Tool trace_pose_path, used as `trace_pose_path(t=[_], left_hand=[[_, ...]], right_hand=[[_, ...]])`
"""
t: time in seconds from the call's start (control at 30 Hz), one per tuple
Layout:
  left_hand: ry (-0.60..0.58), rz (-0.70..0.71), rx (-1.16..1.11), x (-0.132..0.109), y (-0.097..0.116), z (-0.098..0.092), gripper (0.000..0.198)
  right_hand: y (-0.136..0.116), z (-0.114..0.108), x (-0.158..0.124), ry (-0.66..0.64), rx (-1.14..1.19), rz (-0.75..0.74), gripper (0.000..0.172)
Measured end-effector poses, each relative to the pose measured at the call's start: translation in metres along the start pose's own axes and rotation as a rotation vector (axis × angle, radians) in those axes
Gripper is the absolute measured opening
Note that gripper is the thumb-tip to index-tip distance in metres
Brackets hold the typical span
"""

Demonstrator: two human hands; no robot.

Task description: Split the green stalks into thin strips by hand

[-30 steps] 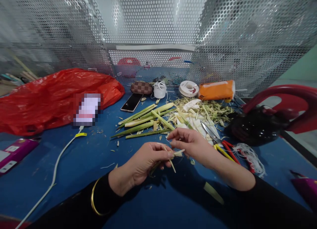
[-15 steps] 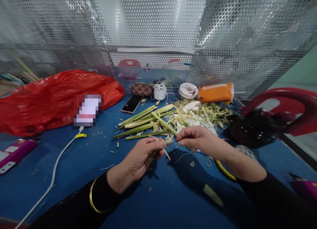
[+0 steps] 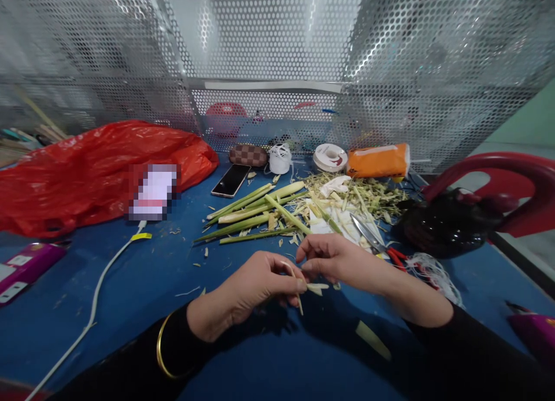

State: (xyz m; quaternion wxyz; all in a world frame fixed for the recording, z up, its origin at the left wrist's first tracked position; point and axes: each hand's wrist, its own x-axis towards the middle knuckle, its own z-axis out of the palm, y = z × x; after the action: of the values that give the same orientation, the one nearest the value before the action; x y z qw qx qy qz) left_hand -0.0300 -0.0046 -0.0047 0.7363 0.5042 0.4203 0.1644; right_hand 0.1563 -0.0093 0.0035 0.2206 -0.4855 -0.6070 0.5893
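My left hand (image 3: 255, 282) is closed, pinching thin pale plant strips (image 3: 316, 288) between thumb and fingers; their ends stick out to the right and downward. Close by on the right, my right hand (image 3: 342, 263) has its thumb and fingers curled together, and what may be between them is too small to make out. Beyond both hands lie green-and-pale plant stalks (image 3: 247, 217), side by side on the blue table (image 3: 173, 291). Scissors (image 3: 367, 233) with red handles rest past my right hand. A flat loose piece of stalk (image 3: 373, 340) lies nearer to me.
Shredded plant scraps (image 3: 381, 194) are heaped behind. A black kettle (image 3: 451, 224) with a red handle stands at right, beside tangled white string (image 3: 436, 276). Along the back are a ribbon spool (image 3: 330, 158), string ball (image 3: 280, 159), orange packet (image 3: 378, 161) and phone (image 3: 231, 181). A red bag (image 3: 99, 175) lies left.
My left hand has turned over and shifted right, with the strips in it. My right hand has come down slightly, close to the left, uncovering the scissors.
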Motion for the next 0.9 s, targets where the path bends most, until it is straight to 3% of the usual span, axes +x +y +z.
trace_pose_path(t=[0.17,0.43,0.57,0.8,0.9], left_hand=[[0.014,0.022,0.021,0.001,-0.002,0.000,0.011],[0.171,0.030,-0.315,0.005,0.005,-0.005,0.015],[0.198,0.046,-0.413,0.007,0.004,-0.008,0.016],[0.220,0.054,-0.370,0.008,0.002,-0.007,0.014],[0.265,0.100,-0.302,0.006,0.003,-0.005,0.010]], right_hand=[[-0.002,0.002,0.000,-0.036,0.063,0.022,0.007],[-0.003,-0.017,-0.005,0.020,0.044,-0.020,0.023],[-0.003,-0.026,-0.007,0.057,-0.003,-0.026,0.019],[0.000,-0.023,-0.002,0.344,-0.203,-0.174,0.021],[0.004,-0.018,-0.001,0.494,-0.433,-0.246,0.018]])
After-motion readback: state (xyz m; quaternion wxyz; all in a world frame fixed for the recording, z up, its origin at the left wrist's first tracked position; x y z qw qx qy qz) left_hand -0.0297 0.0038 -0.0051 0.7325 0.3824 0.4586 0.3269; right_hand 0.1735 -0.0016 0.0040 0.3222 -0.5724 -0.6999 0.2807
